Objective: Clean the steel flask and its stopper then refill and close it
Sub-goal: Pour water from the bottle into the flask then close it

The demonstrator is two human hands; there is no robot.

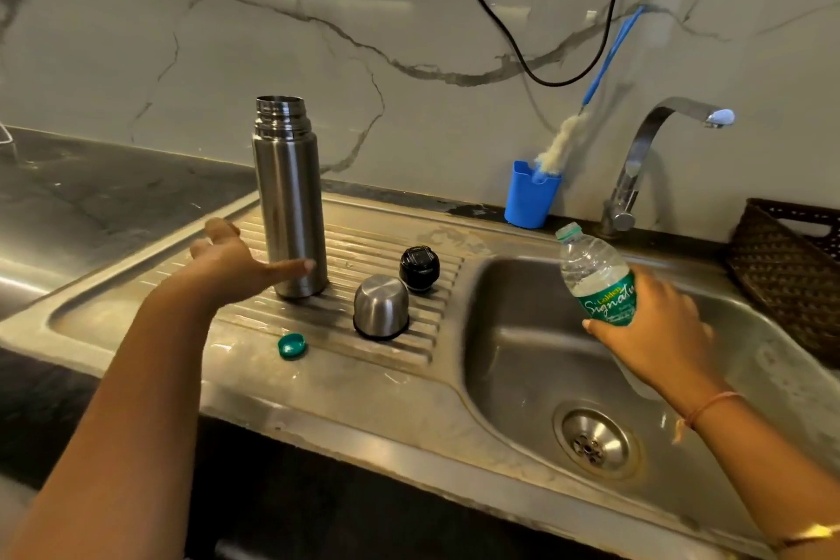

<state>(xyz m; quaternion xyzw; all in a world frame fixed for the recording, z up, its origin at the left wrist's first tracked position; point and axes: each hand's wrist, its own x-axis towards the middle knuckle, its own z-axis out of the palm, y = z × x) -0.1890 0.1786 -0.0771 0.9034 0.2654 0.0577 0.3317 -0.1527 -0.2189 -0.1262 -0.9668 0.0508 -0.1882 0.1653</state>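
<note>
Flask stands uncapped beside wide-open left grip; right grip holds water bottle.

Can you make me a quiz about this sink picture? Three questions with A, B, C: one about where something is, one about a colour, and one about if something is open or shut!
1. Where is the black stopper?
A. In the sink basin
B. In the blue holder
C. On the ribbed drainboard, beside the steel cup

2. What colour is the loose bottle cap?
A. Green
B. Red
C. White

3. How is the steel flask?
A. Lying down
B. Upright, mouth open
C. Upright, stopper in

Answers:
1 C, the stopper stands on the ridges just behind the cup.
2 A, it matches the label of the water bottle that the right hand holds.
3 B, its threaded neck is bare.
</note>
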